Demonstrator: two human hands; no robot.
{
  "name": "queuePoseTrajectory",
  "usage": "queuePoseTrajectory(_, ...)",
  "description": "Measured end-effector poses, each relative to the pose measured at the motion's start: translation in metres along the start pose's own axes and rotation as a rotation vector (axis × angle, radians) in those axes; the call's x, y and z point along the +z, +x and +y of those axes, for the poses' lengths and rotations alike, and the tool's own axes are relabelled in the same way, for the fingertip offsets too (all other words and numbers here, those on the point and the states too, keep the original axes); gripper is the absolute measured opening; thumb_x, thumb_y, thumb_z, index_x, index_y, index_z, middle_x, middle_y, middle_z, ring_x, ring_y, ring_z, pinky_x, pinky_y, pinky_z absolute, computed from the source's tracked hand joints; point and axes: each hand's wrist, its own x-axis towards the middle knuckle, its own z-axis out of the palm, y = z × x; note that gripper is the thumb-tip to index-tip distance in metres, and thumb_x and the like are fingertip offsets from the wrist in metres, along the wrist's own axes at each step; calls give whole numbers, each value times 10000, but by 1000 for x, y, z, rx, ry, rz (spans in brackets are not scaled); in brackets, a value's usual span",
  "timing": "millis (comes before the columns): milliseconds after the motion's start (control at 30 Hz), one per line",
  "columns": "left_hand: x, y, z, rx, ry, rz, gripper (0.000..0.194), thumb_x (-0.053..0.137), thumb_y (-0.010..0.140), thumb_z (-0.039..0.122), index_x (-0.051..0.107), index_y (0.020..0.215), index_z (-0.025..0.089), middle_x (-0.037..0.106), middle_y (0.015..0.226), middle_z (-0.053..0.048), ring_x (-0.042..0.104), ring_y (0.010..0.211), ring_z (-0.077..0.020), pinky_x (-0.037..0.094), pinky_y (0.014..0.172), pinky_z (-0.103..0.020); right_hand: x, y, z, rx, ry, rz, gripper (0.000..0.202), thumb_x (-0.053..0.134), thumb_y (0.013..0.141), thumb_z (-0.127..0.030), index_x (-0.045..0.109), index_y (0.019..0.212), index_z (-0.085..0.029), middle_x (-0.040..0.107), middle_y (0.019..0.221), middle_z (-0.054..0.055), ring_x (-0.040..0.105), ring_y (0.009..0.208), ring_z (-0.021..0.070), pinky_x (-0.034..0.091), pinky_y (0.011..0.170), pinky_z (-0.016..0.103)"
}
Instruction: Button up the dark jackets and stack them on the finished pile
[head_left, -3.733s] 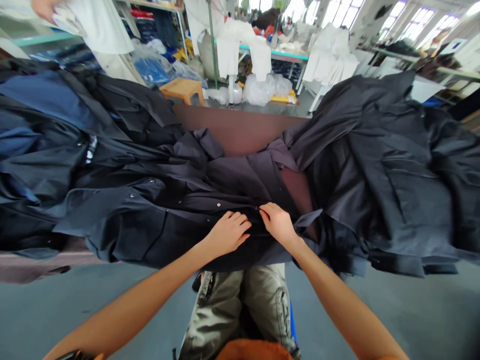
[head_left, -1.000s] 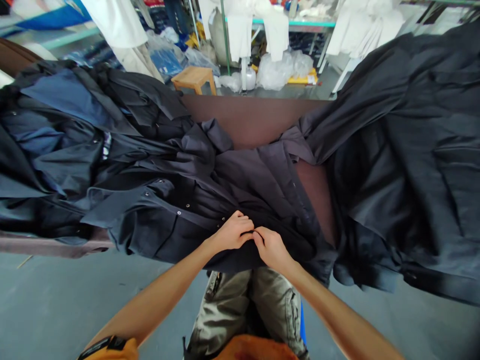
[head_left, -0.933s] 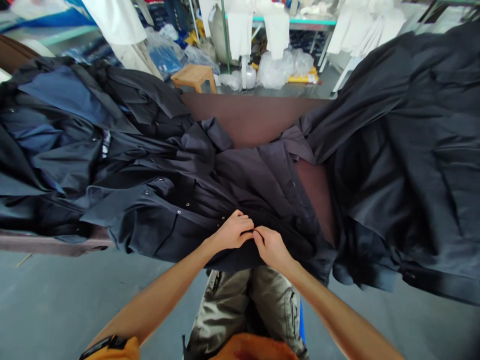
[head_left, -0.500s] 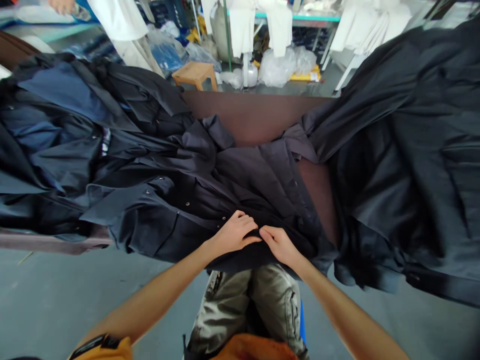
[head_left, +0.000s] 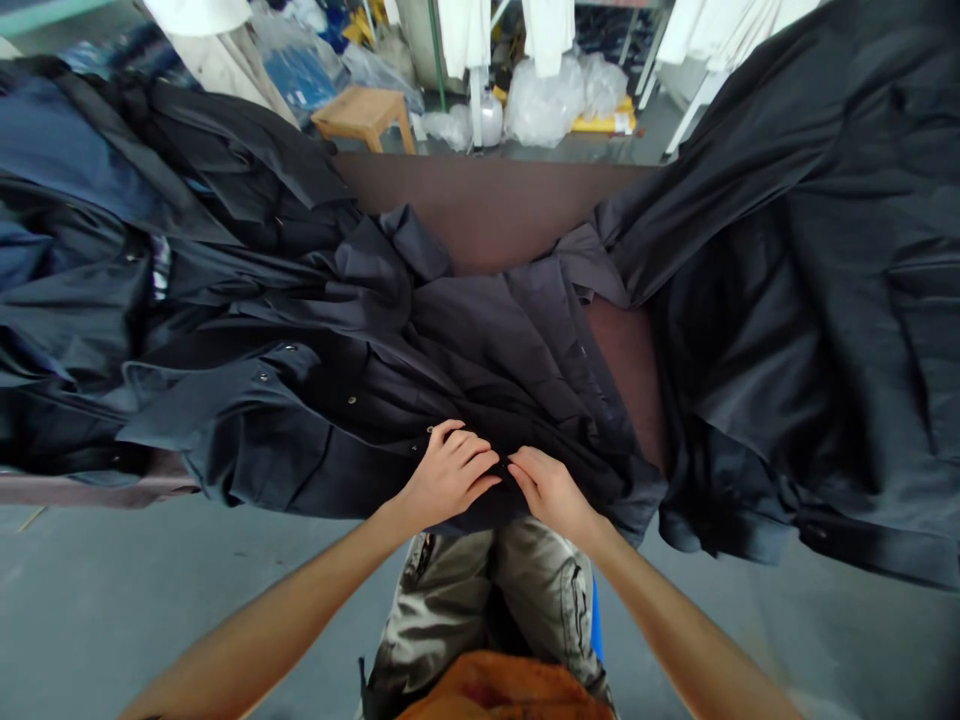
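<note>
A dark garment with metal snaps (head_left: 292, 440) lies spread over the brown table (head_left: 480, 205), its front edge hanging over my lap. My left hand (head_left: 452, 470) pinches the garment's edge near the snaps, fingers bent over the cloth. Close beside it on the right, my right hand (head_left: 546, 485) grips the same edge between thumb and fingers. A small gap separates the two hands. What lies between the fingertips is mostly hidden.
Dark garments are heaped at the left (head_left: 82, 250), and a large dark pile (head_left: 825, 300) rises at the right. Beyond the table stand a wooden stool (head_left: 362, 112) and plastic bags (head_left: 544, 100). A person in pale trousers (head_left: 225, 70) is at the upper left.
The view has shifted slightly, so most things sit further left and higher. My right hand's fingers have curled more over the edge; my left hand still grips the cloth.
</note>
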Motion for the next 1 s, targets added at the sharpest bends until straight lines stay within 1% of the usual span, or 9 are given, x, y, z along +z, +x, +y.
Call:
queuePoseTrajectory(100, -15, -4, -3, -62, -27, -24, 108, 620, 929, 257, 603, 1014, 193, 692, 904, -20, 616, 885, -177, 378, 1043, -482, -11, -3, -3, -60, -99, 35, 232, 383, 1032, -230, 610, 1028, -182, 642, 890, 80, 609, 836, 203, 505, 754, 321)
queuePoseTrajectory(200, -36, -13, -14, -110, 79, -31, 112, 578, 930, 177, 608, 1036, 190, 703, 912, -24, 636, 875, -180, 358, 1056, -502, -26, -3, -4, -96, -151, 74, 221, 400, 1031, -223, 617, 1045, -184, 651, 906, 80, 617, 843, 201, 508, 765, 322)
queuePoseTrajectory(333, -55, -30, -36, -175, 260, 48, 207, 541, 916, 105, 627, 1082, 195, 704, 1045, -63, 640, 965, -213, 372, 1042, -492, -30, 3, -7, -12, -301, 65, 223, 404, 1019, -207, 623, 998, -173, 663, 919, 81, 624, 845, 210, 497, 784, 335)
queuePoseTrajectory(433, -58, -41, -49, -173, 253, 49, 248, 516, 931, 104, 613, 1139, 199, 704, 985, -54, 639, 894, -202, 433, 942, -432, -19, 15, -22, 105, -508, 52, 217, 417, 966, -136, 622, 1036, -155, 658, 939, 88, 610, 855, 232, 472, 793, 357)
queuePoseTrajectory(500, -58, -46, -52, -166, 188, 39, 245, 497, 948, 113, 581, 1166, 184, 699, 946, -53, 631, 834, -190, 459, 856, -384, -8, 27, -39, 121, -622, 56, 246, 452, 938, -134, 611, 1125, -152, 647, 985, 98, 586, 915, 253, 450, 824, 374)
queuePoseTrajectory(567, -58, -51, -53, -166, 103, 43, 211, 494, 962, 133, 555, 1159, 173, 694, 952, -59, 620, 797, -175, 473, 802, -344, 3, 42, -59, 103, -701, 36, 243, 501, 942, -199, 609, 1157, -170, 635, 1016, 103, 558, 964, 273, 427, 841, 391)
queuePoseTrajectory(667, -62, -57, -54, -131, 39, 30, 171, 475, 973, 138, 553, 1119, 182, 677, 932, -58, 600, 763, -164, 477, 747, -312, 21, 69, -79, 113, -773, -51, 207, 552, 950, -314, 630, 1081, -173, 641, 1026, 112, 552, 993, 291, 409, 835, 406)
queuePoseTrajectory(833, -68, -64, -56, -133, 20, 15, 313, 371, 959, 61, 542, 1179, 204, 640, 1033, -68, 615, 772, -138, 492, 701, -260, 47, 98, -88, 186, -767, -230, 183, 567, 956, -295, 606, 1049, -143, 700, 980, 104, 632, 957, 280, 402, 830, 400)
queuePoseTrajectory(1000, -84, -59, -48, -177, -120, -88, 305, 368, 954, 95, 526, 1186, 216, 627, 989, -38, 629, 757, -121, 470, 641, -222, 59, 92, -91, 191, -704, -318, 247, 566, 965, -314, 573, 1119, -122, 731, 937, 109, 694, 865, 257, 400, 860, 388)
